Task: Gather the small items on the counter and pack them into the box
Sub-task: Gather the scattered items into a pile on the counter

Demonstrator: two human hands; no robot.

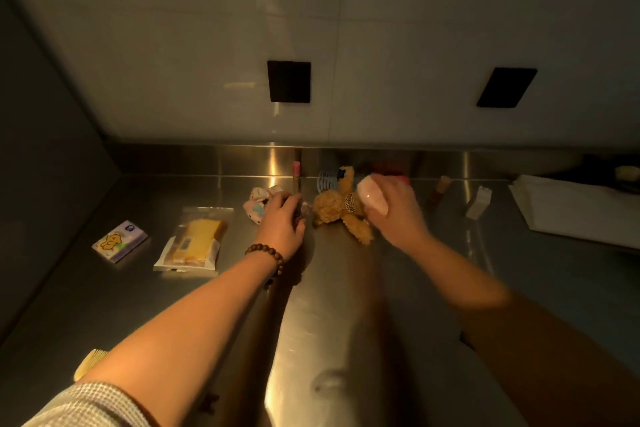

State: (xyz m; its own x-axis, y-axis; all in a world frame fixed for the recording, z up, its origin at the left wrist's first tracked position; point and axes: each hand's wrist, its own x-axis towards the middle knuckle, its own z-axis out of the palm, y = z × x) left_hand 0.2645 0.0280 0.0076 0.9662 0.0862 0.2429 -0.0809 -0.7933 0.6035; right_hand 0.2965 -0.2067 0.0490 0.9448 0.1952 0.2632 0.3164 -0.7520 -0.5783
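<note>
— Two hands over the steel counter (332, 305); what do they hold?
— Right hand (394, 211): fingers wrapped around a pale pink object (372, 199), just right of the plush dog (341, 210). Left hand (282, 222), just left of the dog: fingers curled on something small, beside a pink cloth (258, 199).
— The box?
— A white one (571, 210), well right of the dog.

Dim, warm light; glare streaks down the steel counter (329, 305) ahead of the wall, right hand (391, 208) motion-blurred, edges bowed and dark.
</note>
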